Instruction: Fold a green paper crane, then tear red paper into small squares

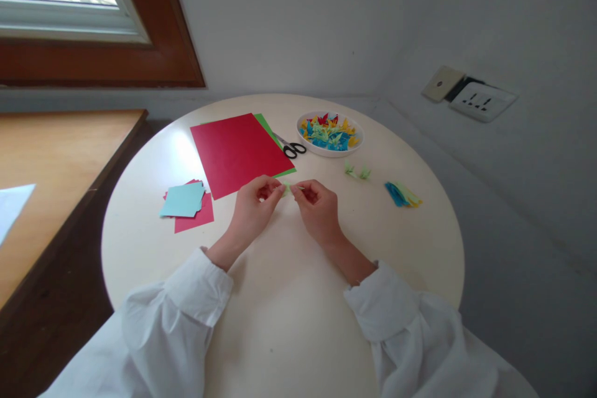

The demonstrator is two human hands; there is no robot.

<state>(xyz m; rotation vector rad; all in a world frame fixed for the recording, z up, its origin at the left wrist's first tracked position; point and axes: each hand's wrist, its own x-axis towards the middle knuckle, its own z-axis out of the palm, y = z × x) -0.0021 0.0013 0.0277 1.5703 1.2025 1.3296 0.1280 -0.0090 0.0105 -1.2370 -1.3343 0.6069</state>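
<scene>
Between my fingertips, over the middle of the round table, is a small piece of pale green folded paper (286, 188). My left hand (259, 202) pinches its left side, and my right hand (318, 208) pinches its right side. The fingers cover much of it, so its exact folded shape is hidden. Just beyond my left hand lies a large red paper sheet (242, 152) over a green sheet (265, 127). Two small pale green folded paper pieces (357, 171) rest on the table, farther back and right of my right hand.
A white bowl (303, 142) of colourful folded paper pieces stands at the back, beside black-handled scissors (295, 149). Small blue and red paper squares (183, 201) are stacked at left. Blue, green and yellow folded strips (402, 194) lie near the right edge of the white table (298, 305).
</scene>
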